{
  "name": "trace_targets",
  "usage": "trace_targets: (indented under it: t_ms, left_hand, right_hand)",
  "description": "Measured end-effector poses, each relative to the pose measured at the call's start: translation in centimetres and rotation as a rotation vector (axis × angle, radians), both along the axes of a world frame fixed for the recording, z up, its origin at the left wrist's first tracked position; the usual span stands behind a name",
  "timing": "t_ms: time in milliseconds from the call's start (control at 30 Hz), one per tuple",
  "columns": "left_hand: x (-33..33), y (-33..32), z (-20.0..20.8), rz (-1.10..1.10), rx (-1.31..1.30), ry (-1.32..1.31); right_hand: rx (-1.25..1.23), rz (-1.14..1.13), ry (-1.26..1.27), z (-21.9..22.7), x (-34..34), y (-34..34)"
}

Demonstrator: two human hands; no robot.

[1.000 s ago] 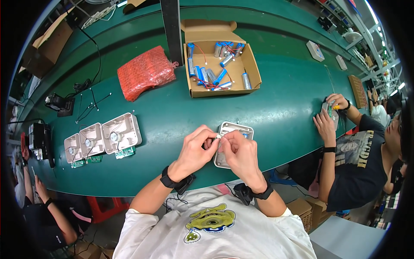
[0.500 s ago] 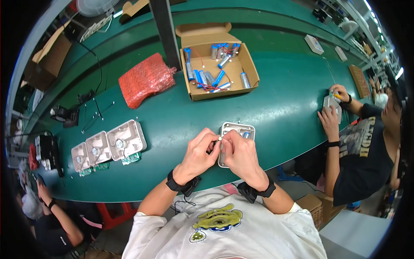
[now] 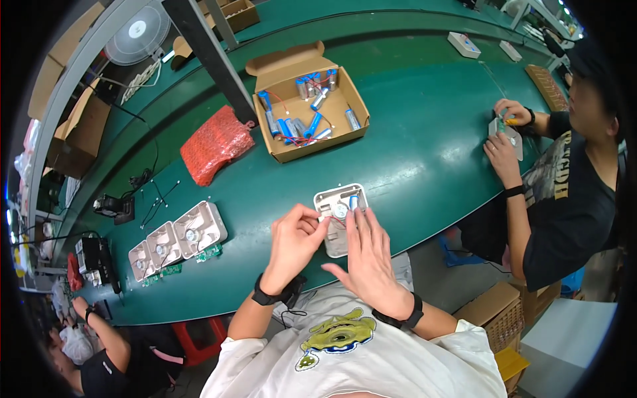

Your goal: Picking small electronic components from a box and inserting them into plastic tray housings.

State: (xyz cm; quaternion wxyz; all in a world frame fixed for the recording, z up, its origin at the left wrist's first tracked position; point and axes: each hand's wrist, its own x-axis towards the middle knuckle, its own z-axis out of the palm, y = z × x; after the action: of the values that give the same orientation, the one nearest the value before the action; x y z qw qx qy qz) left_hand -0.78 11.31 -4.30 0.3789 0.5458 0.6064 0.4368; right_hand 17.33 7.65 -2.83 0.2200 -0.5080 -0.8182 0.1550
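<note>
One small white connector point(image 3: 323, 219) is pinched in the left hand point(image 3: 293, 240) at the open housing point(image 3: 337, 245) on the bench point(image 3: 431, 166), while the right hand point(image 3: 377, 265) lays straight, ungripping fingers by the blue battery point(image 3: 354, 201), where gentle pressure and slack wires point(image 3: 338, 221) would serve best.

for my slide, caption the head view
Left hand pinches a small white piece; right hand partly covers an open casing with a blue battery.

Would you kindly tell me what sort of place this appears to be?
Probably an electronics assembly workshop: the row of open white housings with green circuit boards beside them, the cardboard box of blue cylindrical batteries, and a co-worker at the same long green bench suggest it.
</note>
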Motion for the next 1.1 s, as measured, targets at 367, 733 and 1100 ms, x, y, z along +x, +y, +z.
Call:
trace_targets:
  t_ms: [367,733,1100]
  left_hand:
    - [4.0,-3.1,-1.5,0.199,0.195,0.071]
    - [1.8,-2.3,-0.9,-0.018,0.319,0.231]
    - [1.3,-2.2,-1.5,0.066,0.344,0.172]
  right_hand:
    - [0.001,0.030,0.151,-0.9,2.3,1.3]
    - [-0.121,0.221,0.198,-0.7,4.7,6.6]
    - [-0.204,0.232,0.225,-0.8,3.6,6.4]
